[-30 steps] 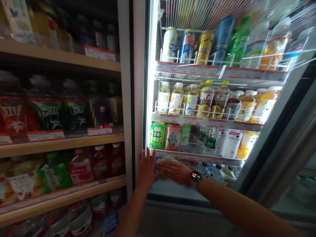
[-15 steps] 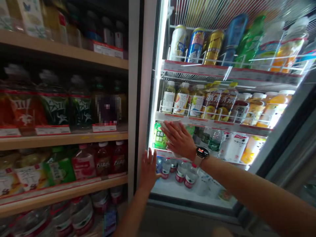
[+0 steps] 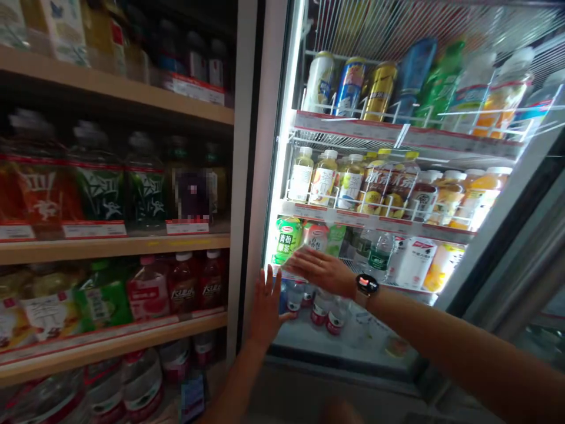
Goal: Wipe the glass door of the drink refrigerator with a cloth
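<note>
Hands (image 3: 267, 312): 2. Watch (image 3: 368, 285): 1. Left: shelf boards (image 3: 110, 248), 3. Right, near row: white can (image 3: 318, 82), 1; gold can (image 3: 379, 93), 1.

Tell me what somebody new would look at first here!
Probably the bright fridge on the right, with a glowing light strip down its left edge. Next, the two hands in front of it: the left hand with fingers spread upward, the right hand reaching sideways, with a black watch on its wrist.
</note>
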Motion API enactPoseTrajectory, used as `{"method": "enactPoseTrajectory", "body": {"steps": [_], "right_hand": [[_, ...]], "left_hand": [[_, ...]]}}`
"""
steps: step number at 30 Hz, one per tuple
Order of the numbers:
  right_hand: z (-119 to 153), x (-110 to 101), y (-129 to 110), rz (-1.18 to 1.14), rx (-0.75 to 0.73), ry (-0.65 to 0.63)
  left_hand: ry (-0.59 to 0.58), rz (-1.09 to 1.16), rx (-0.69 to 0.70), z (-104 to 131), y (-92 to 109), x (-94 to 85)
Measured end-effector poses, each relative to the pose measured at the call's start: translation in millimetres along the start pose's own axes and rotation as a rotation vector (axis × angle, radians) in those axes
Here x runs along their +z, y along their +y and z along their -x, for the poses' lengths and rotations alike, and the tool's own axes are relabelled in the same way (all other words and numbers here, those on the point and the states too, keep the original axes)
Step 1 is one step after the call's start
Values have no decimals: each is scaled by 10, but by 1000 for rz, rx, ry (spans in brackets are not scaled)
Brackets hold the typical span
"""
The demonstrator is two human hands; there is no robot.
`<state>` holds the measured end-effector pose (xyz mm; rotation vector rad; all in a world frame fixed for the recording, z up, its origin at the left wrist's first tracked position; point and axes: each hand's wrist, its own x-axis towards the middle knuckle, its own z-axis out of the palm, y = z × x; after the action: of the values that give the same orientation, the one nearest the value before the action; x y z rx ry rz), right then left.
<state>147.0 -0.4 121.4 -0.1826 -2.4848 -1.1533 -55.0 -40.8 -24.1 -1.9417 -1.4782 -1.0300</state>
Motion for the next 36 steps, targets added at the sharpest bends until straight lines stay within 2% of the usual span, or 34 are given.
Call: {"method": "enactPoseTrajectory", "body": {"steps": [4,7,9,11,16,19,21,24,27,29,32,36], "right_hand": [[-122,-366,435,108,166,72],[-128,-421,469,125,215,49],[-70,-319,318,117,254,7],[55,-136,67,102,258,-33],[553,320,-584,-10,100,-110],[712,379,-681,-49,11,-156],[667,301,-562,-37,-17,-154],[402,50,-184,22,13,-90],[64,-222,217,98,123,10],[-105,-325,366,128,250,70],[-183,-274,302,123,351,66],[46,91,-187,20,209,-42]], "left_hand": [[32,-5,-49,-117,158,79],[81,7,-76,-241,236,176],[106,15,-91,-299,258,243],[120,13,-85,-322,259,295],[113,33,-51,-287,218,298],[91,42,-16,-270,191,261],[68,43,-19,-271,184,249],[37,43,-48,-280,191,249],[27,43,-56,-288,204,254],[29,48,-54,-288,206,258],[35,58,-57,-283,198,273],[57,74,-48,-280,187,296]]}}
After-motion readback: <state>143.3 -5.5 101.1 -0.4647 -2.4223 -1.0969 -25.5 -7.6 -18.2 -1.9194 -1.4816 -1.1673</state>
